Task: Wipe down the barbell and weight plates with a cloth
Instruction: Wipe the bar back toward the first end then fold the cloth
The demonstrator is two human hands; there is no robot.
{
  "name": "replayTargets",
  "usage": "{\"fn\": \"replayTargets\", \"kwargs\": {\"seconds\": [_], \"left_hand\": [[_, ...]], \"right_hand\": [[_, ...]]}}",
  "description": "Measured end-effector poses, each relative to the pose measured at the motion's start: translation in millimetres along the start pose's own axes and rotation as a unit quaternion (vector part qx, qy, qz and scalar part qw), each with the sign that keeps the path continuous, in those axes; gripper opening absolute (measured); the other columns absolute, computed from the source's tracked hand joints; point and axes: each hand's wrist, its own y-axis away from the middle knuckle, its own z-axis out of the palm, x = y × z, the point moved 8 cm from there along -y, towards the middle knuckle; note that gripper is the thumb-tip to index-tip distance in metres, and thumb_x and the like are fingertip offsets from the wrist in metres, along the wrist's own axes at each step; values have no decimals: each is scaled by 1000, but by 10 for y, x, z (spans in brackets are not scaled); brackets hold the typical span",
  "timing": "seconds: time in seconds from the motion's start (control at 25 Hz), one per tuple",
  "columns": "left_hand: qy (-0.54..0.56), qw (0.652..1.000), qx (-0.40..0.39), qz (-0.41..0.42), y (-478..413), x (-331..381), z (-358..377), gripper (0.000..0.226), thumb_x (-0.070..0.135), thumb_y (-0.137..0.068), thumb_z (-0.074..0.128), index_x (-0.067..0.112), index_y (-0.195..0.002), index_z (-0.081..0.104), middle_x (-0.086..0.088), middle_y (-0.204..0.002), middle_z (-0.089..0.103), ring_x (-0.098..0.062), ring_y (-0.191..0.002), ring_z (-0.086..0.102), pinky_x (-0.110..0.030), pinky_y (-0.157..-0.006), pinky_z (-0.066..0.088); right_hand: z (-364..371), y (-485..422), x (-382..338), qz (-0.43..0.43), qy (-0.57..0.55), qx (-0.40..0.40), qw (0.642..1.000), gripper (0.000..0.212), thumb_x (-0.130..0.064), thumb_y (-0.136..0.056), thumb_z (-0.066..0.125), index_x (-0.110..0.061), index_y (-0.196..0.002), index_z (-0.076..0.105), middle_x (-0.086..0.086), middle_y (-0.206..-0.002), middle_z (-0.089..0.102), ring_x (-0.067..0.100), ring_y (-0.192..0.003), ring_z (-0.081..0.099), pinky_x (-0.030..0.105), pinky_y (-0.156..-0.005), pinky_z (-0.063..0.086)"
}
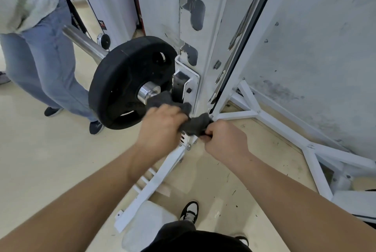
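Fingers of both hands close on a dark grey cloth (pixel 191 123): left hand (pixel 160 127) bunches one end against the chrome barbell (pixel 147 92) beside the black weight plates (pixel 122 80); right hand (pixel 223 139) pinches the other. Soft and limp, the cloth likely handles best bunched; the racked bar looks heavy and rigid.

Both bare arms reach forward, left hand (pixel 162 124) and right hand (pixel 224 139) fisted, close together.
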Motion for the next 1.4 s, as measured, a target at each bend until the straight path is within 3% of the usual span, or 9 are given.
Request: {"fn": "replayTargets", "kwargs": {"seconds": [0.12, 0.36, 0.52, 0.72, 0.88, 1.0, 1.12, 1.24, 1.4], "left_hand": [[-16, 989, 21, -146, -125, -243, -46, 25, 20, -70, 63, 16, -92, 74, -3, -93, 67, -34, -93, 63, -41, -76, 46], [49, 999, 8, 16, 66, 236, 119, 23, 17, -74, 65, 18, -96, 72, 0, -99, 69, -29, -92, 64, -38, -72, 49], [48, 989, 24, -136, 25, 165, 107, 31, 17, -72, 62, 20, -101, 73, 0, -102, 68, -30, -99, 60, -39, -74, 46], [53, 998, -1, 37, 160, 636, 209, 37, 20, -71, 67, 26, -108, 71, 6, -109, 69, -26, -109, 60, -40, -80, 43], [25, 986, 25, -165, 60, 319, 186, 34, 13, -70, 68, 18, -104, 70, -2, -110, 68, -34, -107, 59, -43, -79, 43], [102, 991, 22, -80, 291, 1078, 320, 29, 15, -71, 66, 18, -100, 69, 0, -115, 68, -31, -111, 58, -42, -78, 45], [226, 974, -14, 19, 666, 1234, 464, 24, 14, -82, 61, 16, -104, 70, -1, -120, 67, -23, -107, 59, -34, -86, 51], [407, 862, -53, -297, 1173, 606, 733, 11, 12, -93, 60, 19, -99, 66, -3, -101, 73, -14, -88, 68, -16, -70, 48], [590, 606, 54, -532, 1123, 156, 916, 30, 41, -93, 64, 19, -112, 68, -7, -102, 76, -29, -98, 73, -38, -83, 57]], "right_hand": [[-8, -8, 4, 0, -3, 11, 1000, 20, -33, -90, 67, -22, -74, 67, -4, -72, 63, 19, -66, 57, 23, -50, 30], [-30, 22, 19, 2, -21, 12, 1000, 16, -32, -89, 66, -22, -80, 74, -1, -74, 64, 24, -72, 61, 27, -54, 37], [-27, 149, 290, 52, -96, -12, 994, 26, -41, -91, 65, -19, -80, 74, -1, -68, 65, 23, -69, 61, 30, -57, 46], [-26, 426, 679, 65, -85, -33, 994, 12, -41, -90, 67, -33, -85, 74, -6, -90, 61, 18, -80, 60, 34, -65, 51], [-98, 519, 718, 80, -144, 12, 986, 18, -31, -95, 62, -26, -105, 75, -7, -102, 65, 17, -90, 63, 40, -82, 57], [-135, 573, 775, 106, -168, 30, 979, 16, -14, -87, 57, -18, -74, 65, -1, -76, 64, 26, -73, 61, 42, -63, 55], [-186, 637, 843, 128, -149, 35, 980, 16, -9, -80, 57, -23, -76, 65, -7, -78, 65, 21, -76, 60, 35, -61, 51], [-240, 606, 824, 111, -149, 60, 981, 15, -17, -88, 56, -22, -81, 69, -9, -85, 67, 17, -81, 62, 40, -71, 58], [-150, 512, 645, 82, -114, 34, 990, 15, -28, -93, 59, -27, -87, 72, -10, -89, 67, 16, -80, 63, 38, -70, 58]]}}
